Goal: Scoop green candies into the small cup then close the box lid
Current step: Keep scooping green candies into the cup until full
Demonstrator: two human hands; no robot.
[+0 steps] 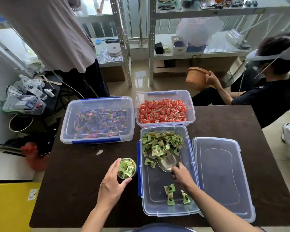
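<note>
An open clear box with blue clips (pixel 146 195) stands on the dark table, with green candies (pixel 161 144) heaped at its far end and three loose ones near its front. My right hand (pixel 181 176) grips the handle of a metal scoop (pixel 167 162) inside the box; the scoop's empty bowl points at the heap. My left hand (pixel 112 180) is wrapped around a small clear cup (pixel 126 168) holding green candies, on the table left of the box. The box's lid (pixel 221 174) lies flat to the right of the box.
A lidded box of mixed purple candies (pixel 97 119) and an open box of red candies (pixel 164 111) stand at the table's far side. One person stands at the far left; another sits at the right holding an orange bowl (pixel 196 77). Metal shelves stand behind.
</note>
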